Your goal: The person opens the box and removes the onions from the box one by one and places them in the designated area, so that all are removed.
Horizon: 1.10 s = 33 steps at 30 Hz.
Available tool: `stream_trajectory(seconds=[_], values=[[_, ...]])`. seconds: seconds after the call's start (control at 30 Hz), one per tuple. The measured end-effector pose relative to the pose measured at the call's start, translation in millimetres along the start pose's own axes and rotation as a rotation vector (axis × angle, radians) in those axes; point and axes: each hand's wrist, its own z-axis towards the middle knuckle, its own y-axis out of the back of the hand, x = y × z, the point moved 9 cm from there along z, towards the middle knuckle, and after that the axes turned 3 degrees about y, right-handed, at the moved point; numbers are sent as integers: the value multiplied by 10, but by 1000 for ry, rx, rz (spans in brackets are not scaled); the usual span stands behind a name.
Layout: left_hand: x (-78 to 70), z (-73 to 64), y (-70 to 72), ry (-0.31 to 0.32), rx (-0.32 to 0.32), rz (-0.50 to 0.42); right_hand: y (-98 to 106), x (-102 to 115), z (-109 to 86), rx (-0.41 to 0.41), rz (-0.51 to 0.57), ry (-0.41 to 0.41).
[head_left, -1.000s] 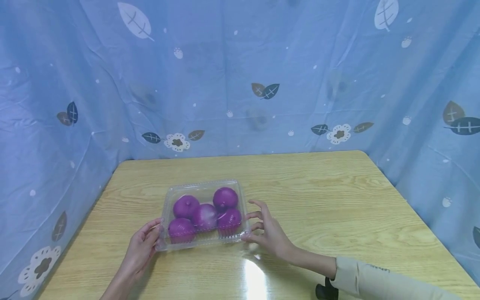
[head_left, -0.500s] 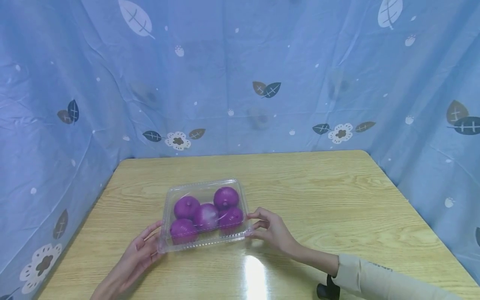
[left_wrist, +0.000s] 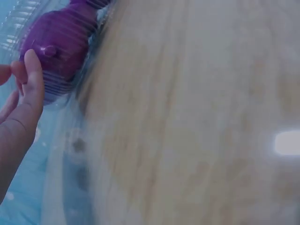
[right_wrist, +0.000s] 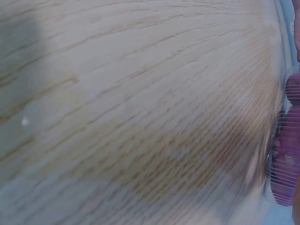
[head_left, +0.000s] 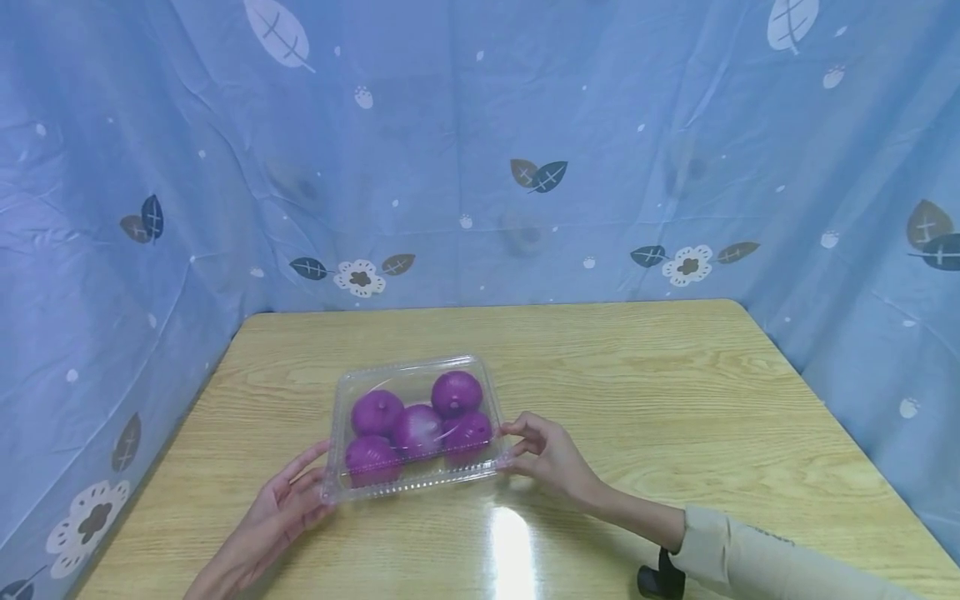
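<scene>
A clear plastic clamshell box (head_left: 420,482) sits left of centre in the head view, set slightly askew. Inside are several round purple things (head_left: 375,414) that look like red onions. At the box's left edge my left hand (head_left: 279,510) holds the near corner between thumb and fingers. The left wrist view shows a fairly straight digit (left_wrist: 33,79) against the ribbed plastic. On the opposite side, my right hand (head_left: 553,458) pinches the near right edge. Only a strip of the box (right_wrist: 283,159) shows in the right wrist view, and that hand is mostly out of frame there.
A wood-grain table (head_left: 637,383) extends behind and to the right of the box. Blue patterned curtains (head_left: 450,150) hang along the back and both sides. A bright light reflection (head_left: 512,550) lies on the tabletop. A black strap mount (head_left: 660,577) is by the right sleeve.
My right fingers have drawn together onto the box edge from a wider spread. My left hand has shifted its fingers lower around the corner. The box has barely moved.
</scene>
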Motion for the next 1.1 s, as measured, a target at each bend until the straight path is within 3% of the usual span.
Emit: stream_trajectory(seconds=[0.33,0.57,0.67,0.8,0.9,0.93,1.0,1.1], values=[[60,-55,14,26,-91,7,-7,15,15,11,22,7],[38,-6,79,-45,-240,85,13,9,3,6,30,0],[34,-2,111,-33,-371,172,18,6,4,3,28,0],[37,38,115,73,-547,395,31,18,7,-11,-11,17],[1,33,105,109,-625,521,25,31,5,-14,-38,26],[-29,16,109,100,-645,555,20,34,3,-14,-47,29],[-138,-18,105,17,-667,665,10,38,-1,-11,-53,27],[-337,-19,37,-185,-622,882,13,37,-3,-14,-55,30]])
